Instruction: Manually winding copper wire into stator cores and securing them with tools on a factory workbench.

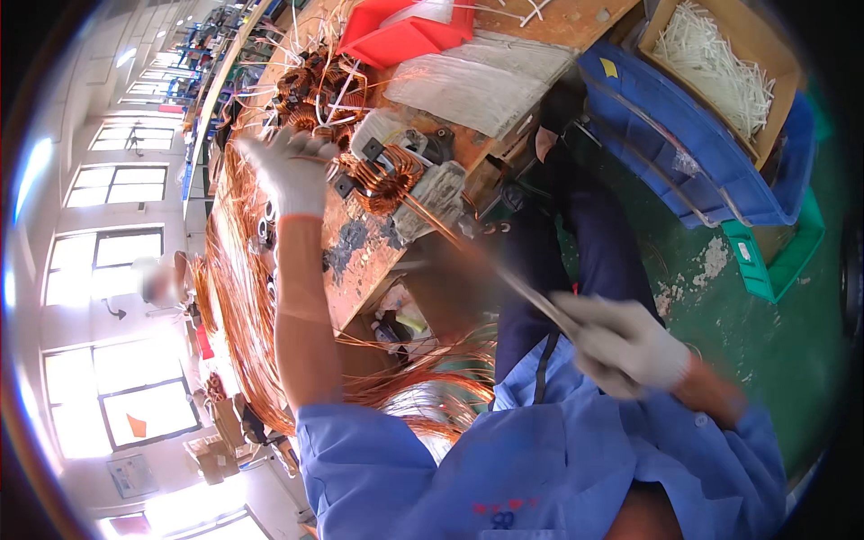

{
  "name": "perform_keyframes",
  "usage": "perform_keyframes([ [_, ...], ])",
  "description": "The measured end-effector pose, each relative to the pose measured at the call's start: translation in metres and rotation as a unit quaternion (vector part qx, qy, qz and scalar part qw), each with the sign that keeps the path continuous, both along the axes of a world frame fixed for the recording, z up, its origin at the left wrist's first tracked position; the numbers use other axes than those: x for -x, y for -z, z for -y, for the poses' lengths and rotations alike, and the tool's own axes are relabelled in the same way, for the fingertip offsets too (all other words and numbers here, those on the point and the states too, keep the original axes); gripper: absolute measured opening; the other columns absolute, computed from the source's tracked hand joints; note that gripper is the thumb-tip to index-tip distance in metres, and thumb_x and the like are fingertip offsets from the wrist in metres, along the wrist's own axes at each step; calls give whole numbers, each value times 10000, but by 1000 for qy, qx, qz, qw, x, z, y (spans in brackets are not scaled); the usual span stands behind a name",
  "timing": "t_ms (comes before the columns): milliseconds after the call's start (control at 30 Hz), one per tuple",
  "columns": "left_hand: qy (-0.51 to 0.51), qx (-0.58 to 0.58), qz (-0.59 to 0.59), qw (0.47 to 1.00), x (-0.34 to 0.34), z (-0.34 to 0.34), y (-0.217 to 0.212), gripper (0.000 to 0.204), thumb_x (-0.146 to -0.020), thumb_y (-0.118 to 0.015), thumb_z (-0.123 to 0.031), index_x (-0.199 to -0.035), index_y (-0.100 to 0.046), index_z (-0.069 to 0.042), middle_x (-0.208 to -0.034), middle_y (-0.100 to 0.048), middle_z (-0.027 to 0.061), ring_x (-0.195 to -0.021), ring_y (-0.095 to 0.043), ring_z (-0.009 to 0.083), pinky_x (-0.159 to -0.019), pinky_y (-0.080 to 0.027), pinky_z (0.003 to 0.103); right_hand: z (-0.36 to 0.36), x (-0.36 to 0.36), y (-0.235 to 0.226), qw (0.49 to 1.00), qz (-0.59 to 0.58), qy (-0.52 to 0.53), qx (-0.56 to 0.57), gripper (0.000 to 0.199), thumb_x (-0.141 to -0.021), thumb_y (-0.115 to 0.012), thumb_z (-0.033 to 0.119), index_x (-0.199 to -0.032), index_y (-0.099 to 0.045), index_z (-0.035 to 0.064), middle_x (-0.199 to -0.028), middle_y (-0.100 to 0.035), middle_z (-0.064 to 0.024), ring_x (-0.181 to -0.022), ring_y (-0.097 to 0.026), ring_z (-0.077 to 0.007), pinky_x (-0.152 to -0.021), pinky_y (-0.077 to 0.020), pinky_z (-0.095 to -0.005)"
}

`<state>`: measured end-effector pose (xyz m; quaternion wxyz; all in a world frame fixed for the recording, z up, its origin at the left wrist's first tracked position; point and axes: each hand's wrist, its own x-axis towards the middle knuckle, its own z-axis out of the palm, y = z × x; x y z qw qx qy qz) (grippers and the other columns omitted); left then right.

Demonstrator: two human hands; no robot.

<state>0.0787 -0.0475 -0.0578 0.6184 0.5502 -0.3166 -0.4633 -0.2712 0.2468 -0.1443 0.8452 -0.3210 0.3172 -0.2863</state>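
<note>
A copper-wound ring coil (392,183) with black blocks at its side sits near the table's edge, on a worn grey block (436,200). My left hand (290,173), in a white glove, is just left of the coil with its fingers bent in. Its fingertips are partly hidden, so what they pinch is unclear. My right hand (625,346), also gloved and blurred by motion, is closed around a long thin metal rod (533,295). From the rod's far end, a taut copper strand (434,221) runs up to the coil.
Several wound coils (315,88) are heaped behind my left hand, beside a red bin (405,34). Long loose copper wires (236,297) hang along the left and below the table. Blue crates (684,148), a carton of white strips (715,63) and a green bin (781,252) stand right.
</note>
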Motion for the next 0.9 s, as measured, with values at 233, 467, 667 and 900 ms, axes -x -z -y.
perform_keyframes([
  [233,375,390,664,515,35,-148,-1,467,-914,-727,-232,-1314,-645,-5,-1129,-680,134,-932,-660,309,-844,-543,447,-107,91,64,888,341,-237,198,490,-1036,-663,31,-1512,-567,-27,-1072,-784,-146,-907,-742,-193,-829,-601,-336],
  [467,186,158,229,942,92,-37,-46,459,-1087,-573,-355,-704,-468,-126,-605,-374,-18,-464,-341,120,-433,-251,296,19,-33,3,998,61,3,-16,531,-1133,-508,213,-1626,-412,40,-814,-589,-25,-452,-506,-64,-368,-396,-224],
  [667,21,111,217,970,33,20,38,482,-1060,-544,-339,-653,-375,-144,-588,-298,-34,-459,-260,95,-407,-164,313,81,-120,-17,979,135,150,-10,543,-1111,-523,268,-1630,-440,128,-784,-579,-7,-425,-471,-67,-339,-345,-261],
  [900,227,47,234,944,56,-25,-31,322,-1027,-626,-329,-1013,-638,-7,-705,-520,33,-569,-468,111,-496,-377,296,-29,39,29,995,73,-33,-65,561,-964,-612,157,-1437,-546,-137,-656,-587,-55,-463,-520,-110,-426,-386,-276],
])
